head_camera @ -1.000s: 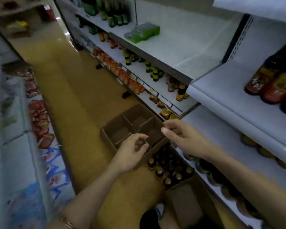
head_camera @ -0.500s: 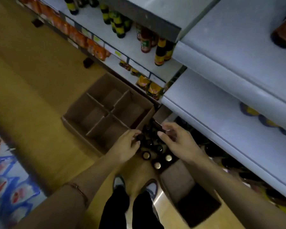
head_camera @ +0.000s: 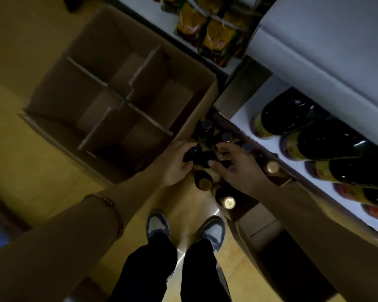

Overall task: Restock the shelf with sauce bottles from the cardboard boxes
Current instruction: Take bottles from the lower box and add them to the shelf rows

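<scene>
A cardboard box point(head_camera: 258, 216) on the floor holds several dark sauce bottles with gold caps point(head_camera: 227, 201). My left hand point(head_camera: 177, 162) curls around the top of one dark bottle point(head_camera: 191, 152) at the box's left side. My right hand point(head_camera: 238, 168) reaches in beside it, fingers spread over other bottle tops point(head_camera: 208, 156); whether it holds one is unclear. An open, divided cardboard box point(head_camera: 183, 127) with nothing in its cells stands to the left. The low white shelf point(head_camera: 247, 115) on the right carries large dark bottles point(head_camera: 288, 114).
Yellow packets point(head_camera: 214, 38) stand on the bottom shelf further along. An upper shelf edge point(head_camera: 314, 62) overhangs on the right. My shoes point(head_camera: 157, 223) and legs are just in front of the bottle box on the yellow floor point(head_camera: 20, 171).
The view tilted down and closer. Both hands dropped lower onto the bottle tops; the left hand has closed around one bottle.
</scene>
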The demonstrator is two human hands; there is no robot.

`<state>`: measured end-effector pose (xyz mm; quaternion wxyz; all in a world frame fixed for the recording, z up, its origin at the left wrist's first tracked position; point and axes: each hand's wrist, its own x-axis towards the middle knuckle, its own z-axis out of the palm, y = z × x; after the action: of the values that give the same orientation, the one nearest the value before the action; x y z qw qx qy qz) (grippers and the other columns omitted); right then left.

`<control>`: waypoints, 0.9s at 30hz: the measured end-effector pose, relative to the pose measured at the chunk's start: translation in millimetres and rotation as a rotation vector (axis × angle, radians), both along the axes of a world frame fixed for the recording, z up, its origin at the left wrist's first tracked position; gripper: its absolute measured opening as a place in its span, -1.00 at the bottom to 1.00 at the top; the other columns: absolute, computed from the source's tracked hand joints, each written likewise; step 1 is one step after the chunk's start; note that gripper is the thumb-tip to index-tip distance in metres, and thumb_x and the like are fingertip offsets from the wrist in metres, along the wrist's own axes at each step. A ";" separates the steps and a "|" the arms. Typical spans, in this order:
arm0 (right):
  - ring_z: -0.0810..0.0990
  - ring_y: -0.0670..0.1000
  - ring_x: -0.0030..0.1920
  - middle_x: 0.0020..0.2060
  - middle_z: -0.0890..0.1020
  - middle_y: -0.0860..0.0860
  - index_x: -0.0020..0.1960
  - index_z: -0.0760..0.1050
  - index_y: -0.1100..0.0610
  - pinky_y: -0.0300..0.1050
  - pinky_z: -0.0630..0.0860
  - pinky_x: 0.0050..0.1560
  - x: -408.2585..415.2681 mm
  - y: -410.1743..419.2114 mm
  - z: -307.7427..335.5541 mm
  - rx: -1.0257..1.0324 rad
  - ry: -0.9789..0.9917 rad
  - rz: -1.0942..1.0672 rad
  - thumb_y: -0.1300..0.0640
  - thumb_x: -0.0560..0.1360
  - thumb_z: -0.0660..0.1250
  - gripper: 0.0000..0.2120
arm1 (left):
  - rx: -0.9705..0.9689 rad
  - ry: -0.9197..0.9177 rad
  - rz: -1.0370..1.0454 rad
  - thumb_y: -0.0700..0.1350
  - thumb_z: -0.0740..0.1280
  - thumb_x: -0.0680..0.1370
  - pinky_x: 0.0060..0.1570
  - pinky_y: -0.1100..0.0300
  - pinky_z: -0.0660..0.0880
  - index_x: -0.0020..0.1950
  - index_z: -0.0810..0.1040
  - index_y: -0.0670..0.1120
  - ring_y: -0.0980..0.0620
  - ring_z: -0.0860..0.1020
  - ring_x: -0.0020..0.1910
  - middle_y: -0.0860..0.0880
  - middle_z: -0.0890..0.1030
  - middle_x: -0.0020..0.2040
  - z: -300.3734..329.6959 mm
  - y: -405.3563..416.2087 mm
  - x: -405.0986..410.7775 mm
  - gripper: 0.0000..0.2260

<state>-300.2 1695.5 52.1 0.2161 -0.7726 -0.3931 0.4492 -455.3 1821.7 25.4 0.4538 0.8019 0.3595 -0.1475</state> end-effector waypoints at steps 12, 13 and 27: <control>0.37 0.14 0.39 0.39 0.35 0.12 0.48 0.29 0.09 0.09 0.36 0.35 14.4 10.4 -133.4 -0.163 -0.062 0.131 0.14 0.41 0.50 -0.29 | -0.115 0.119 -0.051 -0.27 0.31 0.54 0.33 0.26 0.25 0.53 0.17 -0.08 -0.07 0.33 0.43 -0.12 0.36 0.45 -120.3 29.4 24.5 -0.40; 0.37 0.15 0.39 0.39 0.35 0.12 0.50 0.27 0.06 0.09 0.36 0.35 16.2 12.0 -138.4 -0.186 -0.070 0.173 0.15 0.40 0.51 -0.27 | -0.134 0.120 -0.045 -0.30 0.32 0.52 0.28 0.30 0.27 0.50 0.22 -0.08 -0.06 0.35 0.41 -0.11 0.39 0.42 -127.6 29.5 24.4 -0.42; 0.42 0.21 0.32 0.37 0.35 0.11 0.47 0.31 -0.16 0.15 0.46 0.27 28.1 35.9 -190.8 -0.287 -0.167 0.438 -0.21 0.33 0.51 -0.23 | -0.297 -0.014 0.127 -0.32 0.46 0.43 0.44 0.08 0.22 0.26 0.53 -0.01 -0.03 0.28 0.46 -0.12 0.31 0.47 -192.8 33.2 39.8 -0.55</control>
<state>-272.0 1731.5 -138.8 -0.0313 -0.7262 -0.4997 0.4711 -415.5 1854.9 -167.4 0.5783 0.7027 0.3805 -0.1644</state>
